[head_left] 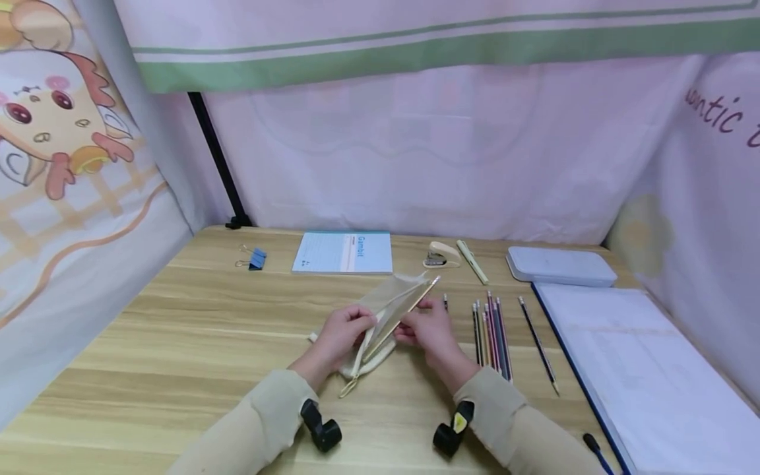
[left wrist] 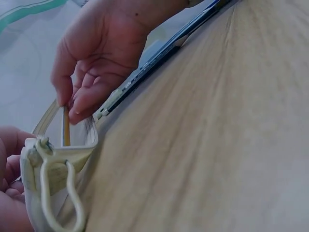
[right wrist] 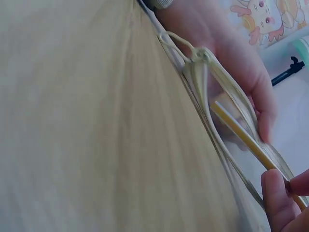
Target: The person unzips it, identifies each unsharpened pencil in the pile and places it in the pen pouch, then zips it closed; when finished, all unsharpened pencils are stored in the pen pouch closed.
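Note:
My left hand [head_left: 343, 335] grips one side of a pale, see-through zip pouch [head_left: 380, 297] at the middle of the table. The pouch's mouth gapes, and a looped zip pull [head_left: 349, 388] hangs at its near end. My right hand [head_left: 432, 328] pinches a gold-yellow pencil [head_left: 402, 319] between thumb and fingers. In the right wrist view the pencil [right wrist: 251, 144] lies slanted within the open mouth, between the two zip edges. Just right of that hand, several pencils [head_left: 491, 333] lie in a loose bundle on the wood.
Behind the pouch are a blue notebook [head_left: 343, 253], a cream stapler [head_left: 442, 255] and a pale green pen [head_left: 472, 262]. A blue binder clip [head_left: 256, 258] sits back left. To the right lie a single dark pencil [head_left: 539, 346], a white case [head_left: 561, 265] and a large white folder [head_left: 647, 369].

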Demonstrator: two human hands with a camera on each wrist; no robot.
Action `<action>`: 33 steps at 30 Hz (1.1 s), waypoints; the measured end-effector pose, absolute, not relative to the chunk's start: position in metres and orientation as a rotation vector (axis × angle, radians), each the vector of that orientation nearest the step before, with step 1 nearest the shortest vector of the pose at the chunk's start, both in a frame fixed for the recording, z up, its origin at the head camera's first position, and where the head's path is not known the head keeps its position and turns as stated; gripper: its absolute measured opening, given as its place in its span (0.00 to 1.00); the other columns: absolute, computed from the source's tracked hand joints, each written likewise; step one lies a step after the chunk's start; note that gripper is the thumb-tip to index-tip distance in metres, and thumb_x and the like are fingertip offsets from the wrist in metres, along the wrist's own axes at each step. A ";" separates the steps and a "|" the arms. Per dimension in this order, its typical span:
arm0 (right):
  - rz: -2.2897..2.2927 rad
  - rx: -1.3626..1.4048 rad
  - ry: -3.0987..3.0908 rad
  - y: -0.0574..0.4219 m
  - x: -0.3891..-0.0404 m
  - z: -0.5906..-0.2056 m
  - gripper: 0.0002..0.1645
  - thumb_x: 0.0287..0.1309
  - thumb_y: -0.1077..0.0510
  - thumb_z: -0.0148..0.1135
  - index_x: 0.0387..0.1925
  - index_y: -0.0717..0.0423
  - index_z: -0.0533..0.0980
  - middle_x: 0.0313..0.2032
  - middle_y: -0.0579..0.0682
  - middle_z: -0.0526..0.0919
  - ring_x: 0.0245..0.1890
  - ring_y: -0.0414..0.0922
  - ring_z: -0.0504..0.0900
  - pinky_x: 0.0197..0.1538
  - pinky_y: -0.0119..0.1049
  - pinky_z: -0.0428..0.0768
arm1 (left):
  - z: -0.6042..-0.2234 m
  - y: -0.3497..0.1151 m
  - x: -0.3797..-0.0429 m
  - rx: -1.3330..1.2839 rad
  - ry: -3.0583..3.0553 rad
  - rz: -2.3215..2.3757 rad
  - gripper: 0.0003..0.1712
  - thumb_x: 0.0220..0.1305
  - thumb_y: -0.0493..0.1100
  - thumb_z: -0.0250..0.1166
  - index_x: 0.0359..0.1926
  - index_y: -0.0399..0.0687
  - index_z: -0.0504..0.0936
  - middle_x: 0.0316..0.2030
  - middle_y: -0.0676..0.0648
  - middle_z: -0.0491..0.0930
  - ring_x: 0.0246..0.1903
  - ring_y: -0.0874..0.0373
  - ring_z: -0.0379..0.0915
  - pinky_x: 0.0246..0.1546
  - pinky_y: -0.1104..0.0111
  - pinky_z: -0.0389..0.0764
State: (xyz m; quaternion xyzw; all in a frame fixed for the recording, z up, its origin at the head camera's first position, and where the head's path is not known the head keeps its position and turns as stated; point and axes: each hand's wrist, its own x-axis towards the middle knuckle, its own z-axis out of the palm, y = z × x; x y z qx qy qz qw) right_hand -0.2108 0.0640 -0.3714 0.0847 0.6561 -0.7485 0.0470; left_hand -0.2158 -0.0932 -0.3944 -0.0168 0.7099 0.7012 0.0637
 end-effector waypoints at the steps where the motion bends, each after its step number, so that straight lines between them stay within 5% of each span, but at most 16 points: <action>1: -2.274 0.251 2.000 0.061 -0.210 -0.372 0.29 0.49 0.75 0.52 0.53 0.69 0.54 0.18 0.53 0.76 0.14 0.39 0.77 0.22 0.31 0.80 | -0.395 -0.093 -0.216 -0.049 2.131 2.137 0.04 0.56 0.35 0.62 0.31 0.37 0.79 0.23 0.52 0.73 0.23 0.62 0.66 0.25 0.73 0.69; 11: -2.221 0.251 1.961 0.038 -0.203 -0.382 0.28 0.53 0.71 0.52 0.54 0.67 0.53 0.17 0.52 0.75 0.15 0.38 0.77 0.22 0.28 0.79 | -0.397 -0.094 -0.219 -0.036 2.081 2.211 0.04 0.57 0.33 0.62 0.33 0.35 0.80 0.24 0.52 0.77 0.26 0.62 0.71 0.29 0.73 0.72; 17: -2.208 0.267 1.955 0.050 -0.203 -0.381 0.38 0.52 0.72 0.55 0.62 0.69 0.51 0.20 0.53 0.77 0.17 0.39 0.78 0.26 0.29 0.81 | -0.399 -0.092 -0.218 -0.023 2.085 2.194 0.05 0.57 0.33 0.62 0.35 0.34 0.79 0.25 0.52 0.77 0.26 0.62 0.71 0.29 0.73 0.72; 21: -2.213 0.268 2.016 0.071 -0.203 -0.372 0.40 0.49 0.73 0.56 0.64 0.69 0.52 0.24 0.56 0.79 0.19 0.39 0.79 0.28 0.29 0.81 | -0.399 -0.091 -0.217 -0.023 2.103 2.164 0.07 0.57 0.34 0.62 0.37 0.34 0.79 0.27 0.51 0.77 0.27 0.62 0.70 0.29 0.73 0.72; 33: -1.669 -0.014 2.555 0.193 -0.198 -0.356 0.27 0.57 0.66 0.54 0.57 0.71 0.63 0.37 0.58 0.76 0.30 0.40 0.79 0.37 0.33 0.81 | -0.395 -0.094 -0.215 -0.039 2.125 2.148 0.08 0.59 0.35 0.61 0.39 0.35 0.78 0.28 0.51 0.76 0.27 0.61 0.68 0.29 0.73 0.71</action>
